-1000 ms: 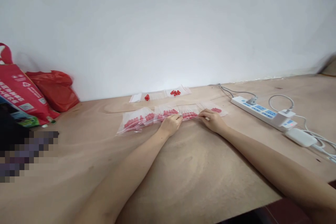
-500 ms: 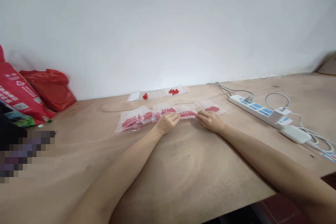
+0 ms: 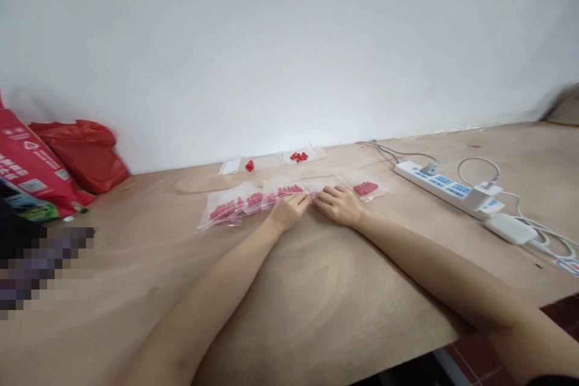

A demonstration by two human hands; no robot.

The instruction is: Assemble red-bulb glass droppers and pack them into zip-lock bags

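Several clear zip bags with small red pieces lie in an overlapping row on the wooden table (image 3: 289,289). My left hand (image 3: 289,211) pinches the near edge of a zip bag (image 3: 320,183) in the row. On the same edge, my right hand (image 3: 338,204) has its fingers closed, close beside the left and covering most of that bag's red pieces. To the right lies another filled bag (image 3: 365,187). A bag of red pieces (image 3: 289,189) sits just beyond my left hand, and the leftmost bag (image 3: 221,208) lies flat.
Near the wall are a bag with a red clump (image 3: 249,166) and another with loose red pieces (image 3: 298,157). A power strip (image 3: 447,188) with plugs, cables and a white adapter (image 3: 510,228) is on the right. Red bags (image 3: 81,154) stand on the left.
My right hand has slid left along the bag's edge until it is next to my left hand, uncovering the rightmost bag. My left hand has stayed in place.
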